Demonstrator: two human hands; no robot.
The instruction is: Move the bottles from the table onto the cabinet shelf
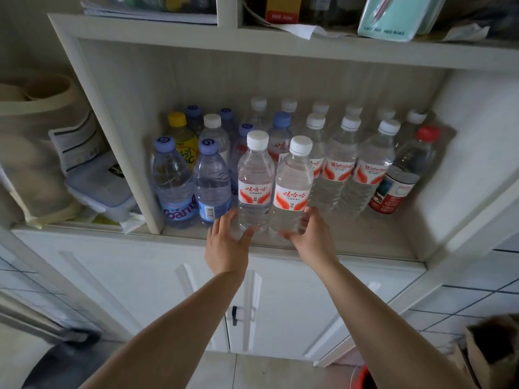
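Observation:
Two clear water bottles with white caps and red-and-white labels stand side by side at the front of the cabinet shelf [351,242], the left bottle [255,181] and the right bottle [293,189]. My left hand [227,242] is at the left bottle's base, fingers spread, thumb in front of it. The base of the right bottle is loosely cupped by my right hand [311,237], fingertips at its right side. Both hands are motion-blurred and neither looks clamped on a bottle.
Behind and beside the pair stand several more bottles: blue-capped ones [210,178] at left, a yellow-capped one [182,141], white-capped rows [337,164], a red-capped one [404,175] at right. A white divider [123,153] bounds the left. Cabinet doors [280,304] are below, a cardboard box [488,352] lower right.

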